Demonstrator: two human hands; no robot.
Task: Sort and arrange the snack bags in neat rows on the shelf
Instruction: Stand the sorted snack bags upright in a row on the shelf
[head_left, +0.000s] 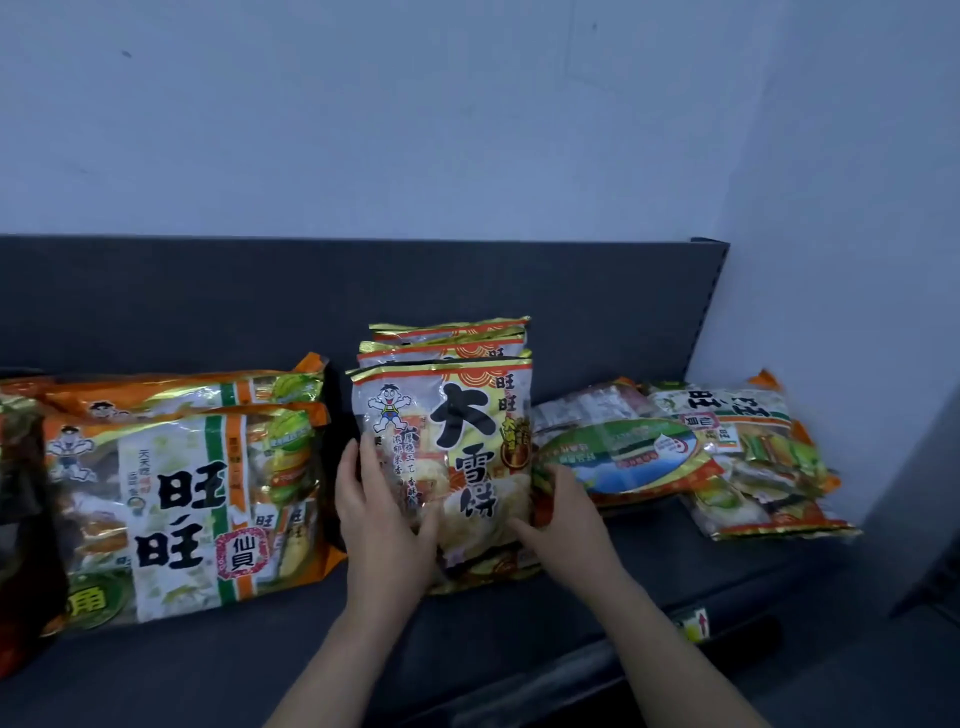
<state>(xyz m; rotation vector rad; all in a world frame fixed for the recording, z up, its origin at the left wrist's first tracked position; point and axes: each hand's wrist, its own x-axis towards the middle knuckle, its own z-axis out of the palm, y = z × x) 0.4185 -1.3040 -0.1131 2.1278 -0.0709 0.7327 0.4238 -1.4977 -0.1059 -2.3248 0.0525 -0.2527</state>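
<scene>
Shelf (493, 629): dark deck with a dark back panel (208, 301) and a pale wall (415, 130) above.

Mid-shelf: we see three gold-topped bags standing upright one behind another. The front bag (467, 415) is white with big black characters and a cartoon boy. The two rear bags (447, 335) show only their top seams, stepped slightly up and to the right.

Left hand (384, 514): it holds the front bag's left edge. The fingers lie across the printed face and the thumb points up along the edge.

Right hand (566, 525): it grips the same bag low on its right edge, with the thumb on the face and the fingers curled round the side. The two hands are apart, with the bag's width between them. The bag's bottom is on the deck or just at it; we cannot tell which.

Left of the stack: two large orange bags (176, 493) stand upright, one behind the other, close to the stack but not touching it. A dark bag (21, 519) at the frame's far left is blurred.

Right of the stack: flat bags (623, 457) lie in a loose overlapping pile. The nearest touches the right hand's fingers. The far one (737, 447) lies with its print upside down to us, near the shelf's end.

Front lip: there is a small tag (693, 623) with a red arrow.
</scene>
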